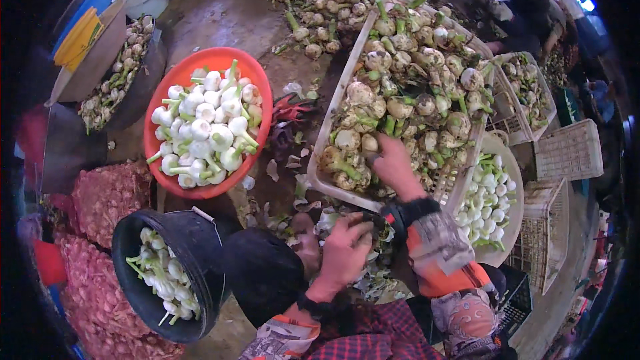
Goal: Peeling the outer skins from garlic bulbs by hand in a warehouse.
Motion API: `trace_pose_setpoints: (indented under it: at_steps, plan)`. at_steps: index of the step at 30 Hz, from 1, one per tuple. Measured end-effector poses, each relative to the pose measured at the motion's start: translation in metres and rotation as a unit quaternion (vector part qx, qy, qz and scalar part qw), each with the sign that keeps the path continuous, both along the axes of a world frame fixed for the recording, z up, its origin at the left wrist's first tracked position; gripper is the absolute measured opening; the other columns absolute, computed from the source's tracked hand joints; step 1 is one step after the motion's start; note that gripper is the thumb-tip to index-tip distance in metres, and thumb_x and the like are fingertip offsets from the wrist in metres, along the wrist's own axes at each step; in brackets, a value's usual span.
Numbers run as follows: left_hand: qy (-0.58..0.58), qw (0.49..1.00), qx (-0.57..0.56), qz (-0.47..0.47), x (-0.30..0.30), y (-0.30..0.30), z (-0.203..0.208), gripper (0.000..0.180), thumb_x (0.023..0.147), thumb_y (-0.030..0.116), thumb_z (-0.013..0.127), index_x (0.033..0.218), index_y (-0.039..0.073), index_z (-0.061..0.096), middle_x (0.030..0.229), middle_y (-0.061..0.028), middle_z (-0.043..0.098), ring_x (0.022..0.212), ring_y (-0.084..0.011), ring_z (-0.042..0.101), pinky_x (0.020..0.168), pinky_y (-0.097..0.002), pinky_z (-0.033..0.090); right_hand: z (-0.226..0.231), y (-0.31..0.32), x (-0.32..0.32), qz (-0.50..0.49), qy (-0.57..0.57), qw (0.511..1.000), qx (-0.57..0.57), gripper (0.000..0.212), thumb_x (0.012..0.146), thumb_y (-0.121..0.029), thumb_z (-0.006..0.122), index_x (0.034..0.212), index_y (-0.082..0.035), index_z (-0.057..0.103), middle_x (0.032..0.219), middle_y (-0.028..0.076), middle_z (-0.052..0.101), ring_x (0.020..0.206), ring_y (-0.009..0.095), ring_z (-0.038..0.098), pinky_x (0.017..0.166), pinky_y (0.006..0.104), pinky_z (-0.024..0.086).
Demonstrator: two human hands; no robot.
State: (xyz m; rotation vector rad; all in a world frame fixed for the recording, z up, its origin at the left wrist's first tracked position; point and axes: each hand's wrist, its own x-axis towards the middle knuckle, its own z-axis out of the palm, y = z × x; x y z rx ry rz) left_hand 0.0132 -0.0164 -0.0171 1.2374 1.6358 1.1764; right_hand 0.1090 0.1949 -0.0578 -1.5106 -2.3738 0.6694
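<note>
Black plastic forms the round bucket (209,263) at lower left, whose pale trimmed bulbs (175,270) could spill if a knee knocked it; beyond it, clean white garlic bulbs (221,137) heap an orange-red round plastic basin (200,193), the topmost liable to roll off under a bump. The left hand (343,250) is curled, its contents indistinct; the right hand (395,163) dips among soil-stained garlic bulbs (399,108) in an off-white rectangular plastic crate (343,195), its grasp hidden, where a careless pull could topple neighbouring bulbs over the rim.
</note>
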Motion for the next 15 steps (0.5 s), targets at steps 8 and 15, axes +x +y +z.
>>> trace_pose_setpoints:
  at_steps: [8,15]
  plan:
    - [-0.402,0.912,-0.026,0.081,0.002,0.005,0.022,0.047,0.091,0.002,0.066,0.135,-0.002,0.049,0.123,-0.0071,0.06,0.108,-0.0153,0.061,0.092,-0.0296,0.051,0.078,-0.14,0.038,0.017,0.336,0.93,-0.146,0.065,0.068,0.004,0.071,0.13,-0.003,0.054,0.131,0.016,0.057,0.123,0.033,0.053,0.102,0.0387,0.044]
    - [-0.439,0.898,0.021,0.006,0.0,-0.01,0.048,0.054,0.086,0.002,0.071,0.136,-0.001,0.05,0.13,-0.0105,0.059,0.117,-0.0202,0.058,0.103,-0.0347,0.045,0.103,-0.171,0.064,-0.13,0.452,0.836,-0.282,0.039,0.083,0.004,0.062,0.121,-0.003,0.063,0.117,0.01,0.066,0.106,0.022,0.064,0.09,0.0322,0.051]
